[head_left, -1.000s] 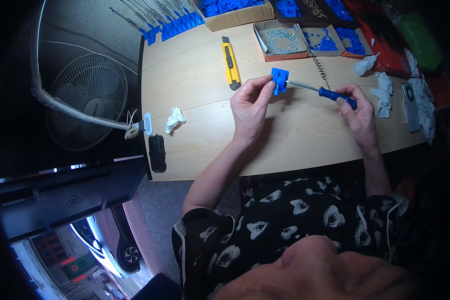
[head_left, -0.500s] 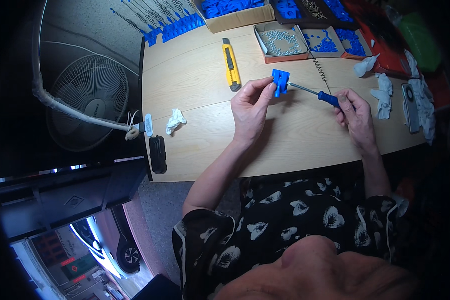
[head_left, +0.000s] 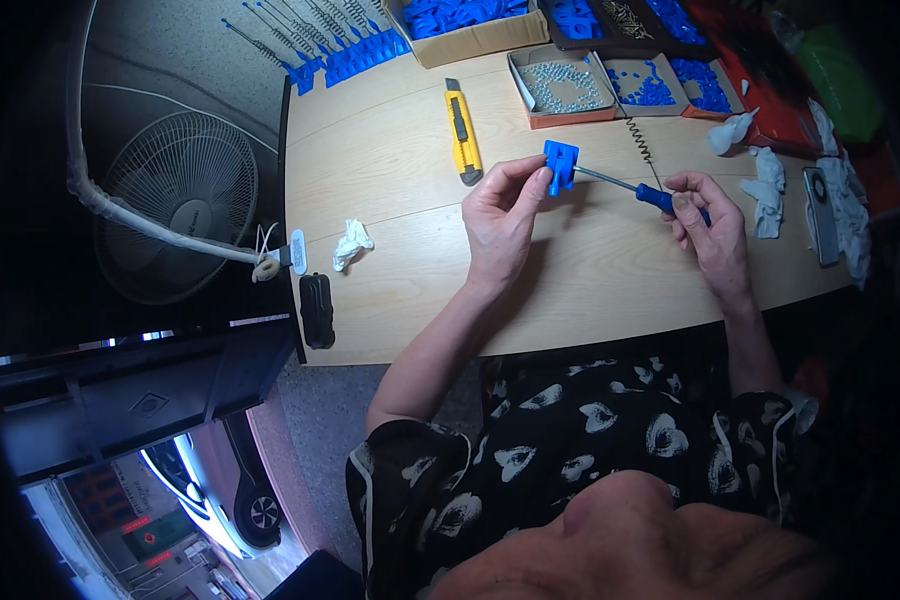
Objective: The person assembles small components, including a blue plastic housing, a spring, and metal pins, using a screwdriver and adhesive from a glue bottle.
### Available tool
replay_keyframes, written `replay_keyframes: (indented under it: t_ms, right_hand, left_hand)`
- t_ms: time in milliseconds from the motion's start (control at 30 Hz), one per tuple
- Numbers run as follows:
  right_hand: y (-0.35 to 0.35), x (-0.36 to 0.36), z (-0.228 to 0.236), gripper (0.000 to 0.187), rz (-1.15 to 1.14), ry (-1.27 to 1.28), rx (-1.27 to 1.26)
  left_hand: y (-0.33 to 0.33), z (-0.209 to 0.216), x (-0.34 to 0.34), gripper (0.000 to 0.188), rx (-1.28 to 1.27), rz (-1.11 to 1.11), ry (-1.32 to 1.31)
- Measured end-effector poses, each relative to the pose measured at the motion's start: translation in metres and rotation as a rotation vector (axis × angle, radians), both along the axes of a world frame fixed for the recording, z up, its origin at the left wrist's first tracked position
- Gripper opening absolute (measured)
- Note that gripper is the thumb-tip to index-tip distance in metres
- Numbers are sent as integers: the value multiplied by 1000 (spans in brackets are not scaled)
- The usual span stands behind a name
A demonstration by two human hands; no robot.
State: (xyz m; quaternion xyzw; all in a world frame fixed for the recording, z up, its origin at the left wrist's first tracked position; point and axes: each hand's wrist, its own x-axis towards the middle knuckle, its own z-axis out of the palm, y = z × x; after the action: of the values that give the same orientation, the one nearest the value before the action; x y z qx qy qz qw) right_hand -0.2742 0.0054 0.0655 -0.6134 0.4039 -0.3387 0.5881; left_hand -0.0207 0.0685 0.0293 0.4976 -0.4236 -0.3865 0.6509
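Between the thumb and fingers of my left hand is a small blue plastic block, held up over the table. My right hand is closed round the blue handle of a screwdriver. Its metal shaft points left, and the tip meets the right side of the block. Whether a screw sits at the tip is too small to tell. Just behind the screwdriver, a thin rod with a dark coiled spring slants down from the boxes. Beyond my left hand lies a yellow utility knife.
Small boxes hold silvery pieces and blue parts; a carton of blue parts stands behind. Blue pieces with springs line the far left edge. Crumpled tissues, a phone and a black case lie around. A fan stands left.
The fingers of my right hand have shifted slightly on the screwdriver handle, exposing its end. The block and my left hand have hardly moved.
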Motion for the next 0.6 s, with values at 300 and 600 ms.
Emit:
replay_keyframes:
  t_ms: [300,600]
  right_hand:
    - [3,1,-6,29,-6,228,-741]
    - [2,2,-4,36,56,264,-963]
  left_hand:
    - [-7,5,6,43,145,-184,326]
    - [-5,11,17,33,338,-268,276]
